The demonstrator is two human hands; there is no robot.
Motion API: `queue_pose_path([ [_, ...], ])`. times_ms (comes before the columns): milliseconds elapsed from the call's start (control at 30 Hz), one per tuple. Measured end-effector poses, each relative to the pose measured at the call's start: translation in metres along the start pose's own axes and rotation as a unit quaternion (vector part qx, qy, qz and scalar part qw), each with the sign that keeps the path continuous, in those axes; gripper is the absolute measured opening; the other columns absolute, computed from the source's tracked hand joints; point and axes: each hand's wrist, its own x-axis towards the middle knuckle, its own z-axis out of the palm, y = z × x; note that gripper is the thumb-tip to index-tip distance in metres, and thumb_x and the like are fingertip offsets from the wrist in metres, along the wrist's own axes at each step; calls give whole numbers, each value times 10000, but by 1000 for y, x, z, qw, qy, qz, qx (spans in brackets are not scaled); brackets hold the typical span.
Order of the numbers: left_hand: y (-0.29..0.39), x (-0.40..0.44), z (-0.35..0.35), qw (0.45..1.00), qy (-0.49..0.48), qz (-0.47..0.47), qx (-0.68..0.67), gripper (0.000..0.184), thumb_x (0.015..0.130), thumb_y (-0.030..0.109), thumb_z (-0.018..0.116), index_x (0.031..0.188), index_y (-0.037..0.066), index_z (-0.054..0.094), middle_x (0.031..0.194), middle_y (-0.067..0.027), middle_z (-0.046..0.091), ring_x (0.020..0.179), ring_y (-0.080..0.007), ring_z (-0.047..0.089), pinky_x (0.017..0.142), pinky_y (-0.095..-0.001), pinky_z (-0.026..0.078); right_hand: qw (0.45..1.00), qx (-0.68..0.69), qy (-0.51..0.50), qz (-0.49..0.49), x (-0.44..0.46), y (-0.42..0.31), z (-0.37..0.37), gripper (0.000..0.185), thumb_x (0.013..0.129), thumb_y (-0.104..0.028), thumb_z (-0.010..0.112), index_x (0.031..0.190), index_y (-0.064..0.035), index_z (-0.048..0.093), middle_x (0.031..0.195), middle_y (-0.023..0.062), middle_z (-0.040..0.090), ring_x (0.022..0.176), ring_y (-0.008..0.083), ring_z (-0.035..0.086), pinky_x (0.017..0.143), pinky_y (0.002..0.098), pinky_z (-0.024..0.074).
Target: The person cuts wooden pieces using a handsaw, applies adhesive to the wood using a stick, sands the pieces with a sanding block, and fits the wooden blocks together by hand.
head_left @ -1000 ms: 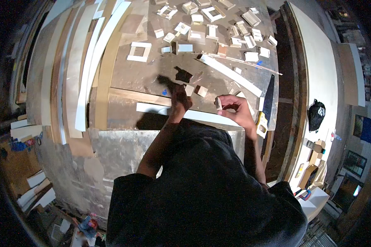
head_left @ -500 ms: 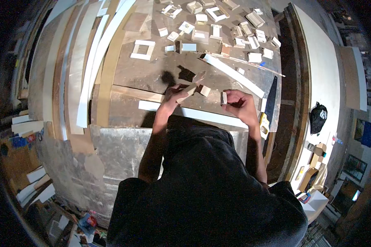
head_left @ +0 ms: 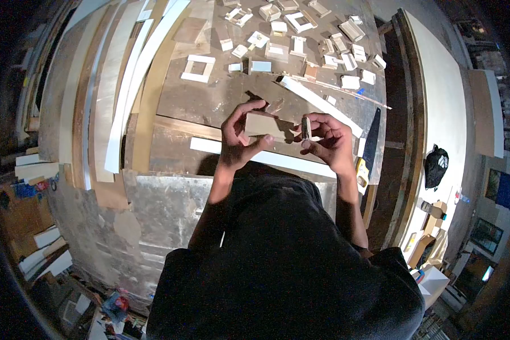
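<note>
My left hand (head_left: 235, 139) is closed around a flat wooden piece (head_left: 264, 124), its broad tan face turned up toward me. Beside it, my right hand (head_left: 335, 144) pinches a small wooden block (head_left: 306, 129) upright between thumb and fingers. The block is close to the right end of the flat piece; whether they touch I cannot tell. Both hands are above the near part of the workbench (head_left: 181, 105). Under them lies a long white strip (head_left: 289, 162), partly covered by my left hand and its shadow.
Several small wooden frames and blocks (head_left: 198, 68) are spread over the far bench. A white board (head_left: 323, 102) lies slantwise beyond my right hand. A handsaw (head_left: 372, 133) with a yellow handle rests at the right edge. Long boards (head_left: 127, 96) line the left side.
My left hand has turned the flat piece so its broad face shows. My right hand has shifted slightly left, bringing the small block closer to that piece.
</note>
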Motion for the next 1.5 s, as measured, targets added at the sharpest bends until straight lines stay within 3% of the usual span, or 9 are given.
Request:
queue_pose_path([
  [167,-18,-4,23,980,86,-11,-181,685,862,195,793,1415,-22,450,1341,-160,576,1190,-252,603,1027,-406,483,999,37,-28,-25,-2,-12,5,513,738,170,743,1216,62,591,1017,126,708,893,173,685,739,300,598],
  [300,-13,0,32,968,111,-40,-222,712,877,228,777,1441,-24,424,1344,-140,577,1224,-268,596,1043,-422,471,999,-53,4,3,-7,-27,3,478,747,147,757,1191,57,607,989,115,708,877,175,698,730,285,600],
  [433,8,2,32,970,122,-34,-209,716,880,250,774,1444,-18,423,1332,-139,587,1217,-267,606,1025,-417,488,969,-244,17,26,-14,-51,2,455,743,105,794,1163,55,625,954,108,717,886,148,700,759,262,595],
  [633,10,0,21,996,18,-21,-87,625,862,167,788,1388,-17,506,1244,-130,648,1117,-207,646,970,-364,520,968,-249,-11,36,-16,-67,6,445,716,90,790,1129,40,633,989,127,726,906,173,715,752,300,601],
  [800,11,3,27,996,-30,-14,-79,700,853,-18,740,1478,-2,427,1393,-127,567,1089,-123,595,871,-283,566,967,-253,2,35,-14,-62,9,417,690,91,769,1085,37,644,969,121,731,864,181,715,725,301,588],
  [1000,10,3,32,999,-36,-5,-29,722,800,-50,772,1452,6,467,1505,-89,475,1131,-100,560,868,-239,560,951,-307,-32,1,-13,-60,6,374,682,104,751,1040,35,667,953,133,729,855,181,714,721,295,576],
  [1067,13,4,33,999,-36,-9,-32,712,797,-55,772,1443,1,477,1487,-92,492,1118,-92,561,858,-231,563,957,-283,-53,35,-13,-66,8,449,717,122,770,1147,82,648,1033,179,726,944,196,708,780,324,615],
  [1300,14,3,35,994,-11,-49,-95,665,807,-46,772,1416,-13,509,1313,-99,598,1089,-98,577,833,-219,564,954,-295,-54,28,-13,-75,9,437,734,74,813,1143,63,661,1017,174,728,947,199,717,737,309,614],
  [1500,16,3,36,998,-8,-11,-68,560,824,10,783,1336,-44,562,1244,-115,631,1111,-161,610,883,-286,553,962,-274,-15,8,-16,-66,5,412,708,-32,862,1080,47,705,932,160,745,825,161,716,697,303,578],
])
